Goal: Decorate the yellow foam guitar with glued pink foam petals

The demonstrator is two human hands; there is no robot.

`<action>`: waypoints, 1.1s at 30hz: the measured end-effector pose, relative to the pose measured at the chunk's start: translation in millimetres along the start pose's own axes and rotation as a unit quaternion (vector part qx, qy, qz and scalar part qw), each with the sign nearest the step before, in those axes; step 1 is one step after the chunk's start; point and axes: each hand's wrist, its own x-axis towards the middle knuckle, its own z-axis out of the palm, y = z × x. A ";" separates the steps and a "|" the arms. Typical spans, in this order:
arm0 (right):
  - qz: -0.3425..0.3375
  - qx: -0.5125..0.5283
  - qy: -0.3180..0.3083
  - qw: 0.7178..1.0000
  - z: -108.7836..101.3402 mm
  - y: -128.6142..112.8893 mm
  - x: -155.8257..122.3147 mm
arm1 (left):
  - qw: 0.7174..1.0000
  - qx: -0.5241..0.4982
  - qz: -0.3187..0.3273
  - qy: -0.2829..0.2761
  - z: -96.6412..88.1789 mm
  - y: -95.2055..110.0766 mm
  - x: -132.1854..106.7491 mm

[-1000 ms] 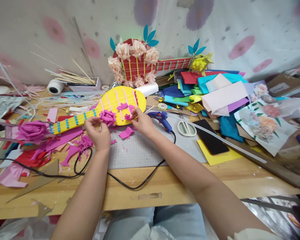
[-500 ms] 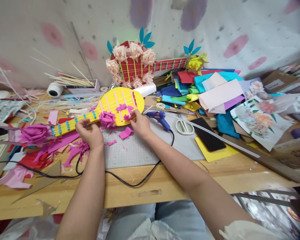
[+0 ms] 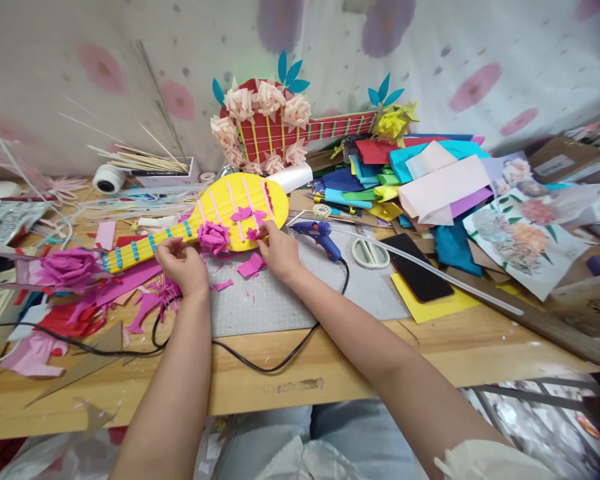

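A yellow craft guitar [image 3: 230,193] with pink and blue strips lies tilted across the cutting mat, its neck pointing left. A large magenta paper flower [image 3: 213,238] sits at the base of the neck, and another paper flower [image 3: 69,269] is at the head end. My left hand [image 3: 181,265] is curled at the neck's lower edge, fingers partly hidden. My right hand [image 3: 280,253] pinches at a small magenta paper flower [image 3: 253,234] on the body's lower edge; its fingertips partly cover it. A blue glue gun [image 3: 320,237] rests just right of that hand.
Behind stands a red craft guitar [image 3: 275,140] with pale pink flowers. Scissors [image 3: 370,253], a black phone [image 3: 420,270] and a pile of coloured paper [image 3: 440,180] are on the right. Pink scraps [image 3: 145,310] lie left. A black cord [image 3: 275,369] crosses the table front.
My left hand has shifted slightly right along the neck, its fingers curled in more. My right hand stays by the small flower with barely any movement. The guitar lies as before.
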 end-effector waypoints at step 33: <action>-0.046 0.068 0.022 0.996 -47.9 36.5 -29.3 | 0.932 0.127 0.241 -0.238 9.0 58.2 -31.1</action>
